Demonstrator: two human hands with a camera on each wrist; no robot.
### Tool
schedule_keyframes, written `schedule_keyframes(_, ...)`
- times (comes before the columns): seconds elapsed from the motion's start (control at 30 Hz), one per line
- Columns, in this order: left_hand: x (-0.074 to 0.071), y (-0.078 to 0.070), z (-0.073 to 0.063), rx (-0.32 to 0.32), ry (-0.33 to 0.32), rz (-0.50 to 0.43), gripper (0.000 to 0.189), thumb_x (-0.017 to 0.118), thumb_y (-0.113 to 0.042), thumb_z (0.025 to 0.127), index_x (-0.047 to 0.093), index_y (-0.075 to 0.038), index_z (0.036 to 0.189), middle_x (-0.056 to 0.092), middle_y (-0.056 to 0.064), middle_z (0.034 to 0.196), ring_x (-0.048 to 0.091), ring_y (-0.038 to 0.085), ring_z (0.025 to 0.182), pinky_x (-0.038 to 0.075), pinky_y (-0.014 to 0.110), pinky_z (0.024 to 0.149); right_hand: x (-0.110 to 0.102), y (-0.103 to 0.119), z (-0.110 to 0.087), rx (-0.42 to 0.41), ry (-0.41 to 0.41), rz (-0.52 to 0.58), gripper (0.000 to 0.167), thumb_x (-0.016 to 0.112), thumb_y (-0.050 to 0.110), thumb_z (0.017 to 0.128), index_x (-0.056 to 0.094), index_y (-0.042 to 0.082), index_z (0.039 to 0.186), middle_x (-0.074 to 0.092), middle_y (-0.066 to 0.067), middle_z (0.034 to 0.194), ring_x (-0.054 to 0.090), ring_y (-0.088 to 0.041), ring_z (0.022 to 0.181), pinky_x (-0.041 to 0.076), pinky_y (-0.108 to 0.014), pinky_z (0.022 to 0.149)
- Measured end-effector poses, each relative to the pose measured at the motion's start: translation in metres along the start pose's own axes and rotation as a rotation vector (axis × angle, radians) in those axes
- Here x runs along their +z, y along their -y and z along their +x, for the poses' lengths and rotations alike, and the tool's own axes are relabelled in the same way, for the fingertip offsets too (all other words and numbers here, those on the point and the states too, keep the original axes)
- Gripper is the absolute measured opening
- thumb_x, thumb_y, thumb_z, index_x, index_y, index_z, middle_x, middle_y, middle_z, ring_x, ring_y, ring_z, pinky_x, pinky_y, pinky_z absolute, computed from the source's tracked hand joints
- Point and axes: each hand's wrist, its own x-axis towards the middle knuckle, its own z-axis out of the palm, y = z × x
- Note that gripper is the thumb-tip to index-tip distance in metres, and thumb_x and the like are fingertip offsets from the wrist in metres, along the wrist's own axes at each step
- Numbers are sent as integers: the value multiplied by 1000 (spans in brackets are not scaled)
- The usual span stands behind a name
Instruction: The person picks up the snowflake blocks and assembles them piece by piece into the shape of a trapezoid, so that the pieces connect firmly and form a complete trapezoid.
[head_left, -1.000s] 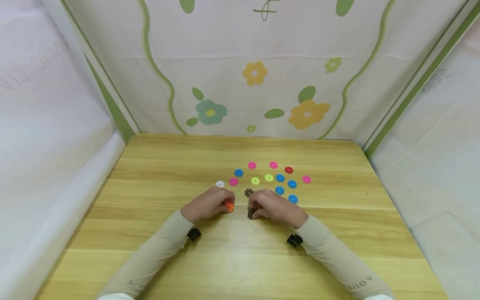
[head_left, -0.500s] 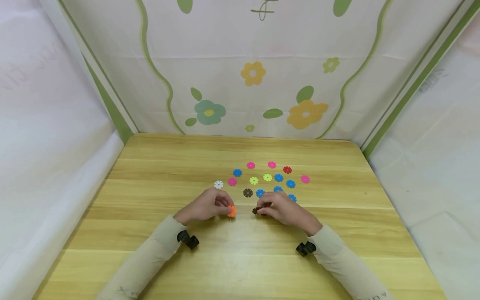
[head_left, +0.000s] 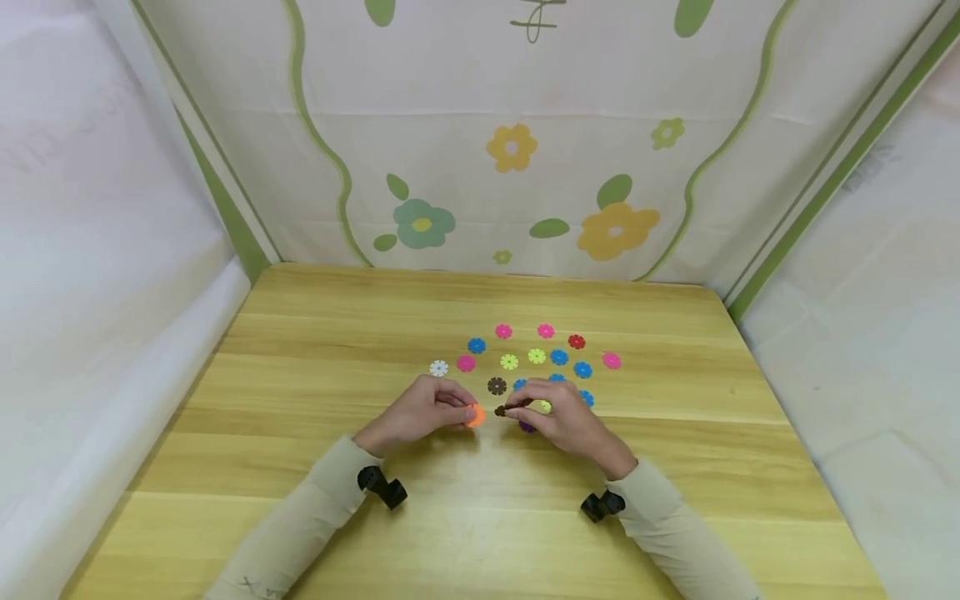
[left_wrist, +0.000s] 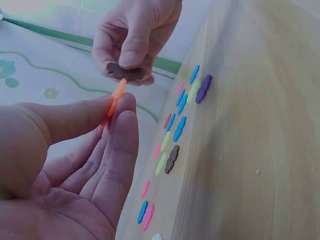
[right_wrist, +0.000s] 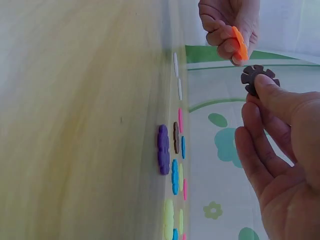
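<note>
My left hand (head_left: 423, 410) pinches an orange notched plastic disc (head_left: 476, 415) between thumb and fingers. Facing it, my right hand (head_left: 566, 421) pinches a dark brown notched disc (right_wrist: 254, 79), held nearly flat in the head view. In the left wrist view the orange disc (left_wrist: 117, 95) stands on edge just below the brown disc (left_wrist: 125, 72); whether their edges touch I cannot tell. Both are raised off the table. Beneath my right hand lie a purple disc (head_left: 527, 426) and a yellow disc (head_left: 546, 407), both partly hidden.
Several more discs lie flat on the wooden table (head_left: 300, 350) beyond my hands: a white disc (head_left: 438, 367), a brown disc (head_left: 497, 386), a red disc (head_left: 576, 342), and pink, blue and yellow ones. A flower-patterned cloth (head_left: 465, 192) hangs behind the table.
My left hand has lifted the orange disc and moved slightly right. My right hand shifted right, then back left, with the brown disc now tilted nearly flat. The two discs are closer together.
</note>
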Motion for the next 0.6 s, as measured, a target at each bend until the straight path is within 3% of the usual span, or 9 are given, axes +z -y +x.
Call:
schedule_keyframes(0.23, 3, 1, -1, 11, 2, -57, 20, 73, -16, 101, 76, -1, 114, 80, 11, 104, 76, 38, 103, 64, 42, 91, 7, 2, 4, -34, -58, 15, 9, 76, 11, 98, 80, 16, 103, 80, 2, 100, 76, -12, 91, 65, -35, 80)
schedule_keyframes(0.47, 3, -1, -1, 14, 19, -84, 21, 73, -16, 101, 75, 0, 115, 80, 11, 105, 77, 33, 102, 63, 44, 93, 10, 4, 6, -27, -52, 52, 9, 76, 10, 97, 80, 16, 102, 79, 1, 98, 70, -11, 75, 61, -31, 61)
schedule_keyframes(0.6, 4, 0, 1, 21, 30, -88, 21, 71, -14, 102, 75, 1, 116, 79, 12, 105, 77, 35, 103, 63, 44, 93, 11, 3, 5, -42, -58, 54, 11, 76, 7, 97, 79, 17, 103, 79, 2, 98, 70, -9, 77, 61, -30, 61)
